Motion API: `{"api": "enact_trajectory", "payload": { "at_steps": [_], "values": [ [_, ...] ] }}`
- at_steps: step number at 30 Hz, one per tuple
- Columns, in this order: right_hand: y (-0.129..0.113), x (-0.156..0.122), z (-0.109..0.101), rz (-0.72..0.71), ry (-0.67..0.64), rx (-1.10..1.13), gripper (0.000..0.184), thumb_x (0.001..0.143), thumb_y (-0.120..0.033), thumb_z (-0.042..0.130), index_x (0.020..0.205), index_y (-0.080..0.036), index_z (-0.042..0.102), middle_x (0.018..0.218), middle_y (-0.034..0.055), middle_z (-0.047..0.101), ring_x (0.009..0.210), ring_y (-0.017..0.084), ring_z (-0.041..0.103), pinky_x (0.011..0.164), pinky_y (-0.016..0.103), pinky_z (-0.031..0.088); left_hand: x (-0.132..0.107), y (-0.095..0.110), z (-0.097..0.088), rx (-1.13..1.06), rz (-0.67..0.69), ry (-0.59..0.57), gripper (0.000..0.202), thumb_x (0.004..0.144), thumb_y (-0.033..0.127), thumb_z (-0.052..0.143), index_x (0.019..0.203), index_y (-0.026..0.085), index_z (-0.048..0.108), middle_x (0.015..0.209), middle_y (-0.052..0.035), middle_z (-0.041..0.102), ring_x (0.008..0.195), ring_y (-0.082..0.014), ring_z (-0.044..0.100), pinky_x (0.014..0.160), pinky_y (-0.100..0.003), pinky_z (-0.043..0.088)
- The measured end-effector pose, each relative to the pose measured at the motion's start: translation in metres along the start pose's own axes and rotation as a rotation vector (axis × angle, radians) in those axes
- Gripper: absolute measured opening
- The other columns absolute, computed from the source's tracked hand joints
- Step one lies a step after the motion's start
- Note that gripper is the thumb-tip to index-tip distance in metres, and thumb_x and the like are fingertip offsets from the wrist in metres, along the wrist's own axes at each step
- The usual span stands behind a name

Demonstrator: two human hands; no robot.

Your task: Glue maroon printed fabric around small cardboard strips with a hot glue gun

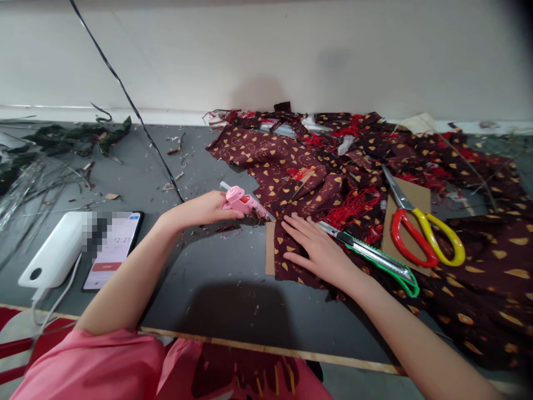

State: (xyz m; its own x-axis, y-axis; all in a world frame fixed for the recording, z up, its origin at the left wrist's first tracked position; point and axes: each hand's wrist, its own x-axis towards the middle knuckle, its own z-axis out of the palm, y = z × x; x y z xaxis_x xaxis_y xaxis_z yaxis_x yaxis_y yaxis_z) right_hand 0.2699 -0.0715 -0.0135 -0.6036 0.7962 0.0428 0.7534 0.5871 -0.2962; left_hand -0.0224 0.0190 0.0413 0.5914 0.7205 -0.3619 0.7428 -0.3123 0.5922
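Note:
My left hand (206, 209) is closed around a pink glue gun (244, 203) lying low over the grey table, its nozzle pointing right at the edge of a fabric piece. My right hand (318, 247) lies flat, fingers stretched out, pressing a dark maroon fabric piece with yellow shapes (287, 261) onto a brown cardboard piece (270, 250). A black cord (125, 94) runs from the glue gun up to the back left.
A green-edged utility knife (375, 255) lies just right of my right hand. Red-and-yellow scissors (420, 228) rest on cardboard. Piled maroon fabric (478, 266) and red threads (353, 205) cover the right side. A phone (114, 247), a white power bank (56, 250) and green leaves (75, 139) lie left.

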Motion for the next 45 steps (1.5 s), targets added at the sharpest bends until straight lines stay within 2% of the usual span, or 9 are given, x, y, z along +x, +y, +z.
{"api": "enact_trajectory", "payload": {
  "at_steps": [5,9,13,17,24,30,40,45],
  "values": [
    [0.0001,-0.0003,-0.0002,0.006,-0.009,-0.002,0.060,0.092,-0.043,0.049,0.142,-0.011,0.040,0.149,0.0135,0.038,0.141,0.027,0.028,0.114,0.052,0.027,-0.0005,-0.0009,0.0012,-0.065,-0.022,-0.002,0.041,0.081,0.055,0.049,0.076,0.015,0.057,0.070,0.0007,0.046,0.062,-0.0117,0.042,0.058,-0.022,0.035],
    [-0.0002,0.0001,-0.0004,0.010,-0.014,0.009,0.060,0.092,-0.042,0.050,0.142,-0.012,0.040,0.149,0.0137,0.038,0.141,0.026,0.028,0.114,0.052,0.027,0.0009,-0.0034,0.0017,-0.009,-0.031,0.017,0.046,0.080,0.058,0.049,0.068,0.015,0.055,0.065,0.0008,0.042,0.058,-0.0115,0.038,0.055,-0.023,0.032],
    [-0.0006,0.0003,-0.0010,0.013,-0.012,0.017,0.059,0.092,-0.042,0.049,0.144,-0.015,0.038,0.150,0.0131,0.037,0.141,0.027,0.028,0.113,0.053,0.028,0.0016,-0.0027,0.0005,0.001,0.028,-0.008,0.045,0.083,0.057,0.046,0.073,0.015,0.059,0.068,0.0004,0.045,0.061,-0.0119,0.039,0.056,-0.023,0.032],
    [-0.0007,0.0002,-0.0010,0.013,-0.007,0.029,0.059,0.092,-0.042,0.050,0.145,-0.018,0.037,0.150,0.0124,0.037,0.141,0.027,0.028,0.113,0.055,0.028,0.0011,-0.0007,-0.0004,0.036,0.000,0.006,0.048,0.083,0.058,0.045,0.068,0.014,0.057,0.063,0.0013,0.041,0.057,-0.0109,0.036,0.054,-0.024,0.030],
    [-0.0009,0.0004,-0.0014,0.008,-0.015,0.017,0.060,0.092,-0.043,0.050,0.142,-0.011,0.041,0.149,0.0142,0.038,0.141,0.027,0.028,0.114,0.053,0.028,-0.0004,0.0025,-0.0016,0.022,0.041,0.007,0.046,0.084,0.055,0.044,0.073,0.014,0.059,0.067,0.0010,0.045,0.059,-0.0107,0.038,0.057,-0.023,0.032],
    [-0.0002,-0.0001,-0.0007,0.008,-0.008,0.029,0.059,0.092,-0.043,0.049,0.143,-0.016,0.039,0.150,0.0126,0.037,0.141,0.027,0.028,0.113,0.054,0.028,-0.0027,0.0012,-0.0042,0.041,0.048,0.006,0.046,0.085,0.055,0.044,0.083,0.014,0.062,0.073,-0.0010,0.053,0.066,-0.0128,0.045,0.061,-0.023,0.035],
    [0.0002,-0.0001,0.0001,0.008,-0.002,0.037,0.061,0.092,-0.043,0.050,0.146,-0.019,0.035,0.150,0.0117,0.038,0.141,0.027,0.027,0.113,0.054,0.028,-0.0030,0.0034,-0.0051,0.050,0.019,0.015,0.044,0.084,0.054,0.045,0.078,0.014,0.061,0.070,-0.0010,0.053,0.063,-0.0123,0.043,0.058,-0.024,0.033],
    [0.0015,-0.0011,0.0009,0.004,0.007,0.037,0.062,0.091,-0.043,0.050,0.147,-0.021,0.032,0.150,0.0104,0.037,0.141,0.027,0.027,0.113,0.054,0.028,-0.0035,0.0054,-0.0064,0.067,0.002,0.005,0.045,0.083,0.057,0.045,0.067,0.016,0.053,0.063,0.0015,0.042,0.057,-0.0104,0.035,0.054,-0.024,0.029]
  ]
}}
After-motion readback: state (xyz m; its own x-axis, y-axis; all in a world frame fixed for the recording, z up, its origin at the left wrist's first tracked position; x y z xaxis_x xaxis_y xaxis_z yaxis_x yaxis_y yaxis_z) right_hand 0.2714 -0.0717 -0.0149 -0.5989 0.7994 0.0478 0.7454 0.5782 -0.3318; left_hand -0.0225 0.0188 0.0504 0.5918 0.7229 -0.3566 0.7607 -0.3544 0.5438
